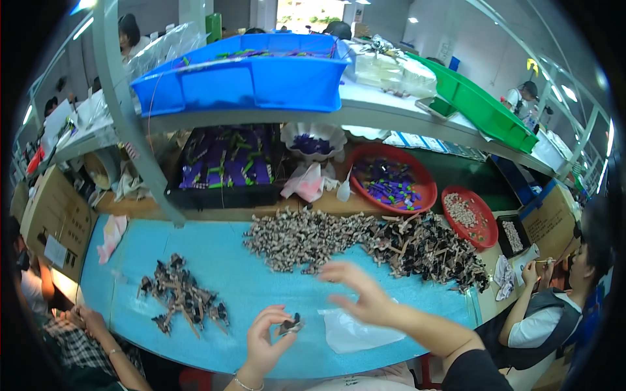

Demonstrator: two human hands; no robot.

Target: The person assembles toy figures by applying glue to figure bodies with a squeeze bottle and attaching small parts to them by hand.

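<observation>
My left hand (266, 339) is above the blue table mat near its front edge. Thumb and fingers pinch a small black-and-grey part (289, 325), too small to name more exactly. My right hand (360, 293) hangs over the mat with its fingers apart, nothing visible between them. Its fingertips are closest to the near edge of a heap of small pale-and-dark figure-like pieces (306, 240). Beside that heap, to the right, lies a pile of darker brown-and-black pieces (424, 251). A clear plastic sheet (358, 330) lies partly under my right forearm.
A looser pile of dark brown pieces (182, 296) sits on the mat's left. Behind stand a black crate (225, 195) and red basins (427, 195) (486, 238). Blue (215, 88) and green (482, 107) bins rest on the shelf above. People sit at both sides.
</observation>
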